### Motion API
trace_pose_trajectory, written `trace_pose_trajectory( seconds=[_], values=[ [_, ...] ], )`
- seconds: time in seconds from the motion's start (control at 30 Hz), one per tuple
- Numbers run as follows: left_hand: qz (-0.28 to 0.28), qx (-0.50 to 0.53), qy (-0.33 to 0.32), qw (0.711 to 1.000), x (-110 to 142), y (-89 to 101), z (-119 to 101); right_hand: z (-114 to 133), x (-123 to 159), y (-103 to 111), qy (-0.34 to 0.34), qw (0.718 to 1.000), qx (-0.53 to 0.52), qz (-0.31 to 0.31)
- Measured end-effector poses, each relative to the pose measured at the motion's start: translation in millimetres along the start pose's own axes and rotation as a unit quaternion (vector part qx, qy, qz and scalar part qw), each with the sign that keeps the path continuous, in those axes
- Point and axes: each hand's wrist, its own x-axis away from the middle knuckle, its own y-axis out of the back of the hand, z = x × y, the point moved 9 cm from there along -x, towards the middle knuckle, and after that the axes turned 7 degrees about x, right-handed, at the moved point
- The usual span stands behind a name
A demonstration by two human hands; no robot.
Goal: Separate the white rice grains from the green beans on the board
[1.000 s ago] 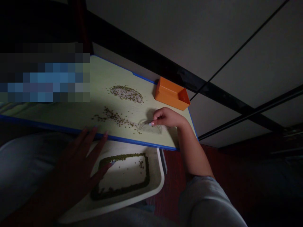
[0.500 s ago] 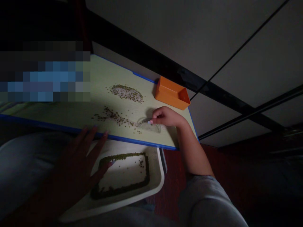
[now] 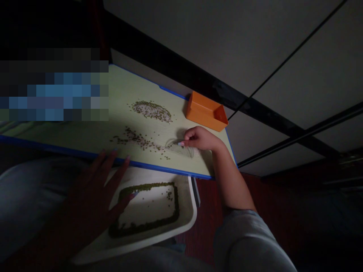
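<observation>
My right hand (image 3: 197,138) is over the right part of a pale board (image 3: 119,87) with a blue edge. Its thumb and forefinger pinch a clear plastic piece (image 3: 185,152) with a rounded edge, which lies low against the board; its exact kind is hard to make out. Left of it spreads a loose scatter of dark beans (image 3: 136,139) and pale grains. Behind that lies a denser heap of pale grains and greenish beans (image 3: 151,110). My left hand (image 3: 99,185), dark in shadow, has its fingers spread over the white tub (image 3: 187,215) below the board's front edge.
Inside the tub, green beans line the floor's border, with a few loose ones in the middle. An orange box (image 3: 205,113) stands at the board's back right corner. Pale cabinet panels (image 3: 255,56) rise behind. A blurred-out patch (image 3: 56,90) covers the left side.
My right hand has shifted very slightly to the right with the clear plastic piece. My left hand and the bean heaps look the same.
</observation>
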Motion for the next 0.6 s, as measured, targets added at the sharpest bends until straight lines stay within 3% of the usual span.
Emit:
trace_pose_trajectory(
  seconds=[0.6],
  values=[
    [0.011, 0.018, 0.039, 0.999, -0.3, 1.4, 4.1, 4.7, -0.2, -7.8, 0.026, 0.999, -0.028, 0.030]
  ],
)
